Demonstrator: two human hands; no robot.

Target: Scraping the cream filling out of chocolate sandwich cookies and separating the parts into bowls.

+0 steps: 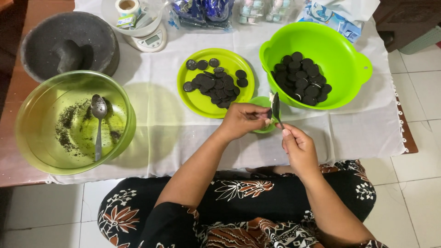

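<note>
My left hand (243,120) pinched a dark cookie (269,113) between closed fingertips, while my right hand (297,146) gripped a spoon (276,108) scraping against it, over a small green cup (264,102). Beyond lay the green plate (195,98) and green bowl (342,59) of dark cookie halves.

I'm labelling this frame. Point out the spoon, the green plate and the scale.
spoon (98,120): head view, on its handle.
green plate (195,98): head view, on bare left rim.
scale (152,40): head view, on its display.
</note>
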